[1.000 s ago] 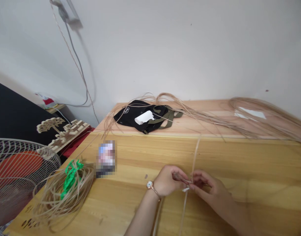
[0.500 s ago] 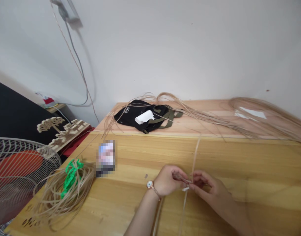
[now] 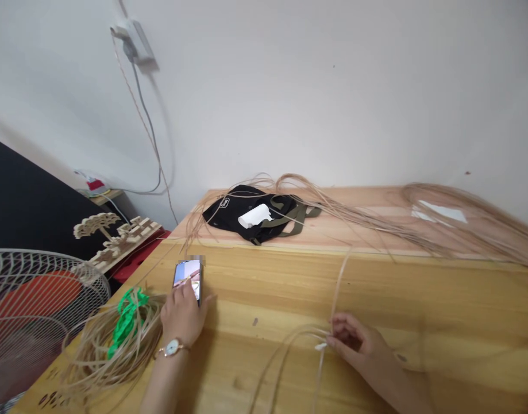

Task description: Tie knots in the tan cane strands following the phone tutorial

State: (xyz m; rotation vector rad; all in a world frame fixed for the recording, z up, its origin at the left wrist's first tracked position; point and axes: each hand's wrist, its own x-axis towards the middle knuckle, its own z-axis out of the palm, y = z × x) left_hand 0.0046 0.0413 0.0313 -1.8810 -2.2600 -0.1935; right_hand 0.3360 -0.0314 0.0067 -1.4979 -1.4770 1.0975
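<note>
My left hand (image 3: 184, 313), with a watch (image 3: 172, 347) on its wrist, lies over a smartphone (image 3: 195, 269) on the table. Its fingers are stretched out and one fingertip rests at the lit screen, which shows a picture. In my right hand (image 3: 354, 339), thumb and fingers pinch several thin tan rattan strips (image 3: 304, 330) where they cross. One strip rises from the pinch toward the back of the table; others curve down to the front edge of view. A small white piece (image 3: 320, 347) sits on the strips just beside my right fingertips.
A coil of rattan (image 3: 87, 359) tied with green ribbon (image 3: 128, 319) lies front left, beside a fan (image 3: 39, 322). Along the wall are a black bag (image 3: 224, 215) with a white roll (image 3: 254, 216) on it, and loose rattan bundles (image 3: 367, 217). A wooden model (image 3: 121, 241) stands left.
My left hand has let go of the rattan strips and moved left onto the phone. My right hand still pinches the strips. The view has tilted slightly up.
</note>
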